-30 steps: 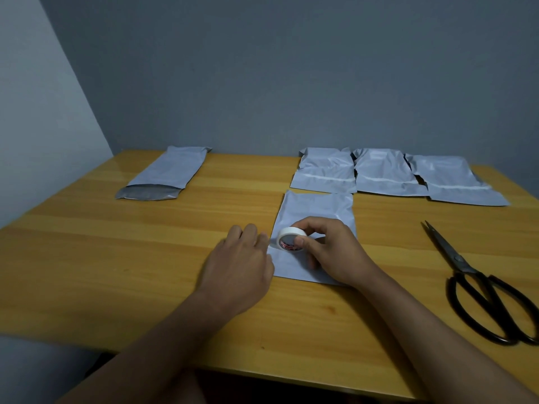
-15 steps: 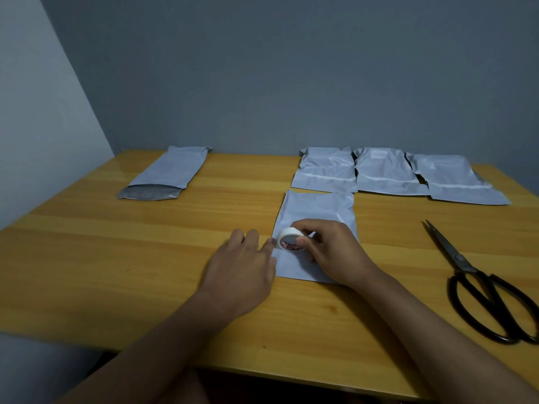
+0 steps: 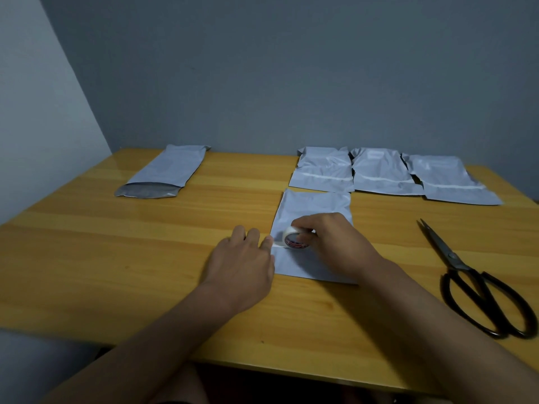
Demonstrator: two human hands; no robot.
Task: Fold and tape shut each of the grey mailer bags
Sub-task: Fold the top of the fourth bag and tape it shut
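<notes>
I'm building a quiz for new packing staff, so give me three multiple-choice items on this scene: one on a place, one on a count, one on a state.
1. Where do the scissors lie?
A. on the table's right side
B. on the open bag
C. in the left hand

2. How many taped bags sit in the back row?
A. one
B. three
C. five

3. What is the right hand doing?
A. resting flat on bare wood
B. cutting with scissors
C. holding the tape roll on the folded bag

Answers: 1 A, the scissors lie apart from both hands, right of the bags. 2 B, three bags, each crossed by a white strip, sit side by side. 3 C, its fingers curl round the roll while the left hand presses the tape's end at the bag's left edge.
</notes>
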